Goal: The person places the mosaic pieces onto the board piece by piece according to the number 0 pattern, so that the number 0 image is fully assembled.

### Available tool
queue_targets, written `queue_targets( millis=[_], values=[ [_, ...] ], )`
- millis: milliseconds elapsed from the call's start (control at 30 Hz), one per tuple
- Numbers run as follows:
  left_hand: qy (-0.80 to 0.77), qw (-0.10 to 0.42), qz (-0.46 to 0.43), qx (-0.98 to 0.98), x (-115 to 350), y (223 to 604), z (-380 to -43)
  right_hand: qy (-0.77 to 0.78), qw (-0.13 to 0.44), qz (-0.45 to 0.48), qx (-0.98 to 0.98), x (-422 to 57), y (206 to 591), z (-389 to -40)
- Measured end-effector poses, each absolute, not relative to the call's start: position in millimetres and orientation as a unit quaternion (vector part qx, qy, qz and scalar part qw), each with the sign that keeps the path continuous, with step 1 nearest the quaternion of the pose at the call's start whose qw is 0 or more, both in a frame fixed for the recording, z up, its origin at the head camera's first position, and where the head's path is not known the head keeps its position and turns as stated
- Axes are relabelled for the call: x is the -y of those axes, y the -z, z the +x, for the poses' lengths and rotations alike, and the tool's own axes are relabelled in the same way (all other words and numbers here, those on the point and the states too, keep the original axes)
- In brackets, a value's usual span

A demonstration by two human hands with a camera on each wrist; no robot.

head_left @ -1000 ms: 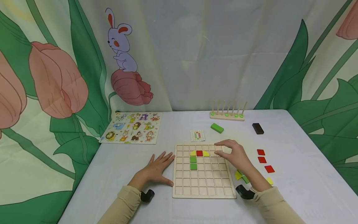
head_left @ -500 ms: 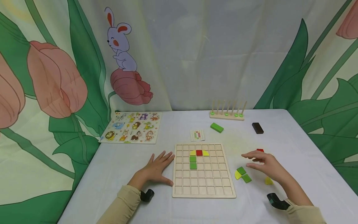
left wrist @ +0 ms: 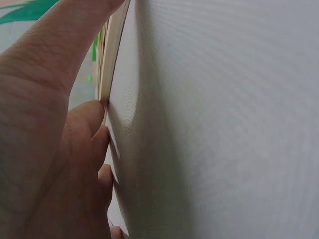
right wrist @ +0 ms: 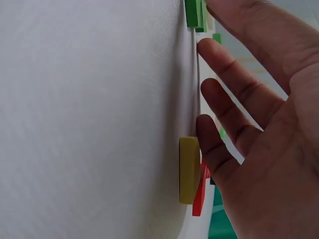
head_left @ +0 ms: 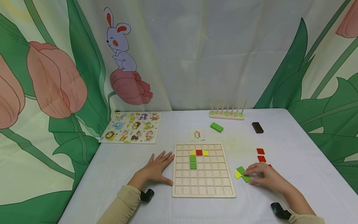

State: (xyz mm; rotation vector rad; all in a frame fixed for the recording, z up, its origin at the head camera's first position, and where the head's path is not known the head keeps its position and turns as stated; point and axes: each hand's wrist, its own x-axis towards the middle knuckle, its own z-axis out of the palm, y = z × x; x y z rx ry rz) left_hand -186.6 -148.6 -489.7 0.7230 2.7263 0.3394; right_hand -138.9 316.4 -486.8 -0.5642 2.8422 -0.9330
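Note:
The left hand (head_left: pixel 157 169) lies flat with spread fingers against the left edge of a wooden grid board (head_left: pixel 207 188). In the left wrist view, its fingertips touch the board's side. On the board are a red square tile (head_left: pixel 199 152) between two yellow rounded tiles, and two green square tiles (head_left: pixel 193 162) below. Right of the board, the right hand (head_left: pixel 267 177) reaches to a green tile (head_left: pixel 246 179), index fingertip over it and thumb at its near edge. Another green tile (head_left: pixel 241 170) and a yellow tile (head_left: pixel 237 175) lie beside it. Red tiles (head_left: pixel 261 159) lie behind this hand.
A yellow tile (right wrist: pixel 189 169) shows under the right hand's fingers. Behind the board lie a small pattern card (head_left: pixel 197 135), a green block (head_left: pixel 217 127) and a black block (head_left: pixel 257 128). A peg stand (head_left: pixel 226 116) and an animal picture board (head_left: pixel 131 127) stand farther back.
The right hand has left the board's upper right, swung right over the red tiles, then lowered left to the green tile. The left hand has stayed put.

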Motion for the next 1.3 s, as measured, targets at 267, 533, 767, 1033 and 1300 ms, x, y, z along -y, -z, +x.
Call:
queue_targets(
  millis=[267, 533, 767, 1033, 1300],
  values=[
    [-0.116, 0.149, 0.249, -0.950, 148.4, 489.0, -186.9, 0.290, 0.048, -0.189, -0.937, -313.2, 485.2, -140.0],
    [-0.111, 0.151, 0.251, -0.950, 147.4, 488.5, -185.1, 0.281, 0.043, -0.201, -0.937, -310.5, 484.0, -140.4],
    [-0.111, 0.153, 0.247, -0.950, 146.9, 487.7, -185.2, 0.261, 0.020, -0.208, -0.942, -310.3, 484.3, -140.8],
    [-0.115, 0.148, 0.245, -0.951, 147.0, 487.2, -185.1, 0.248, -0.038, -0.156, -0.955, -303.4, 470.5, -143.6],
    [-0.114, 0.146, 0.251, -0.950, 147.9, 486.9, -184.5, 0.275, -0.068, -0.155, -0.946, -295.5, 461.3, -151.1]
  ],
)
